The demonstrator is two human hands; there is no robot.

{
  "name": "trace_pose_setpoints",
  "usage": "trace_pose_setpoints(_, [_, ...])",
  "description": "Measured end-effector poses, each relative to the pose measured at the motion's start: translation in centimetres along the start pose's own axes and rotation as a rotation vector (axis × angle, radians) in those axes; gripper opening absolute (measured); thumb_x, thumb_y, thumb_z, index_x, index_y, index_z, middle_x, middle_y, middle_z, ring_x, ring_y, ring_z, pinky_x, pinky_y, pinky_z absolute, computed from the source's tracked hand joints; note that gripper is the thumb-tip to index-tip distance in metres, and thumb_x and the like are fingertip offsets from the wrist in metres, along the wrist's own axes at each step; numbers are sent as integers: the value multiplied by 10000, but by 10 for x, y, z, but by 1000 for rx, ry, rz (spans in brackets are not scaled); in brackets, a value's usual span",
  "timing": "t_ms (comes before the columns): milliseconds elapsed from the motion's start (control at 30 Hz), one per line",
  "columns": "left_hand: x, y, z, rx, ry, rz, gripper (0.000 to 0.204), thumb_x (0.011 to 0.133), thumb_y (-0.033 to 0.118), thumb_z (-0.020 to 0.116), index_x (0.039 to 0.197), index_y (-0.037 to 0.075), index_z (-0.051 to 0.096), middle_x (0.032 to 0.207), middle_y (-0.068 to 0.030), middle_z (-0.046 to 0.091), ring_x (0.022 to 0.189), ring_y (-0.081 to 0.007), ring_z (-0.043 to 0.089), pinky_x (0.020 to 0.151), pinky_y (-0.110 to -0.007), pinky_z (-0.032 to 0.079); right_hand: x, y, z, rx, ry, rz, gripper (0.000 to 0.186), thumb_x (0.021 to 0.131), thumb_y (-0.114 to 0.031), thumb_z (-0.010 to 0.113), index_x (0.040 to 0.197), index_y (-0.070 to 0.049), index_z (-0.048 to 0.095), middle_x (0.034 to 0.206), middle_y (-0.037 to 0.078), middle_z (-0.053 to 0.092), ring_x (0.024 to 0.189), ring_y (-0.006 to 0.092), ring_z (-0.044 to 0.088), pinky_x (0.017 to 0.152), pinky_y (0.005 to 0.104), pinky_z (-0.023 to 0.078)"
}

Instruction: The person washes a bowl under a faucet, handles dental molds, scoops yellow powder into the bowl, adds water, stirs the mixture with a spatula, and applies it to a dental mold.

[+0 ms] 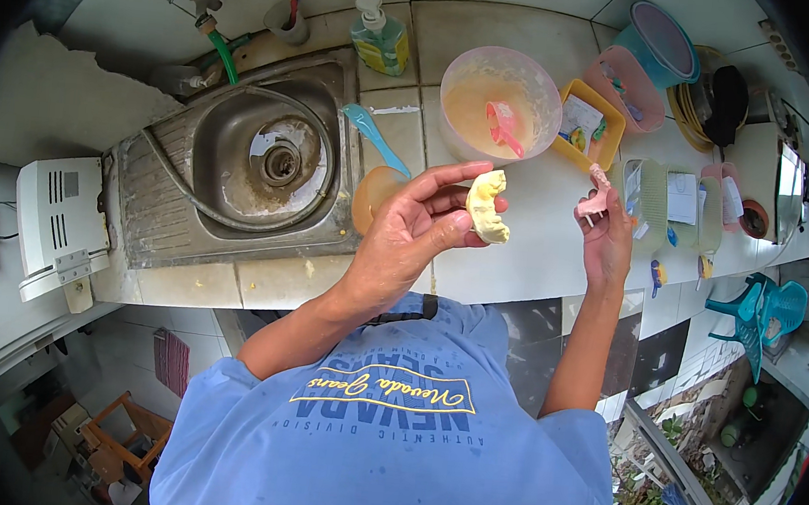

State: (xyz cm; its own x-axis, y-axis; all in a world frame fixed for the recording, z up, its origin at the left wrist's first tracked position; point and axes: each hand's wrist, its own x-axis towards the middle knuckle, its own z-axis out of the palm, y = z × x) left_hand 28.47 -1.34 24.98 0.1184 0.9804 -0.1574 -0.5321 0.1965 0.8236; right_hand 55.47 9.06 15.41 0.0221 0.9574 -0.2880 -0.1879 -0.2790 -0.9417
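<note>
My left hand (416,225) is curled around a pale yellow, horseshoe-shaped cast (487,205), pinched between thumb and fingertips and held up over the front edge of the white tiled worktop (520,253). My right hand (606,236) is closed on a small pink tool (596,197), raised just beside the cast but not touching it. I think it is a little spatula or tray handle, though it is too small here to be sure.

To do this well, I should keep the cast steady with my fingers on its outer rim and off the moulded face. I should work it over the worktop, so crumbs fall there and not on the floor.

Behind my hands stands a translucent pink mixing bowl (500,93) with a pink scoop (504,127) in it. The steel sink (259,158) lies to the left, with a blue spatula (373,136) on its edge.
</note>
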Motion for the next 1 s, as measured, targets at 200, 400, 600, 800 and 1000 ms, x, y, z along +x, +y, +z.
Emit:
trace_pose_setpoints(200, [1, -3, 3, 21, 18, -30, 568, 929, 256, 596, 1393, 19, 368, 1270, -142, 545, 1179, -206, 543, 962, -390, 470, -36, 54, 14, 836, -137, 282, 326, 962, -275, 546, 1084, 28, 551, 1217, 219, 540, 981, 239, 611, 847, 306, 550])
trace_pose_setpoints(400, [1, -12, 6, -20, 36, -26, 503, 917, 122, 610, 1366, 10, 412, 1269, -112, 545, 1152, -176, 555, 896, -309, 502, -47, 60, 23, 1121, -338, 326, 510, 991, -248, 454, 1363, 78, 330, 1398, 288, 363, 1253, 389, 453, 1060, 400, 434])
trace_pose_setpoints(600, [-2, -14, 5, -64, 36, -65, 543, 898, 120, 639, 1375, 10, 405, 1286, -109, 534, 1159, -172, 549, 910, -316, 492, -65, 11, 47, 1104, -275, 427, 558, 983, -200, 423, 1426, 69, 216, 1436, 292, 300, 1319, 425, 364, 1092, 451, 379])
trace_pose_setpoints(800, [-5, -11, 0, -90, 23, -126, 582, 906, 159, 637, 1406, 17, 376, 1281, -104, 543, 1154, -157, 542, 923, -320, 470, -83, -28, 73, 454, -451, 64, 766, 863, -307, 681, 1418, 40, 282, 1389, 262, 387, 1299, 357, 421, 1048, 422, 413])
trace_pose_setpoints(1000, [-9, -7, -2, -187, -29, -185, 593, 928, 250, 612, 1421, 29, 366, 1264, -103, 560, 1125, -133, 542, 927, -309, 459, -90, -44, 91, -92, -396, -396, 876, 638, -285, 879, 1330, 27, 442, 1262, 179, 549, 1137, 229, 557, 956, 355, 468])
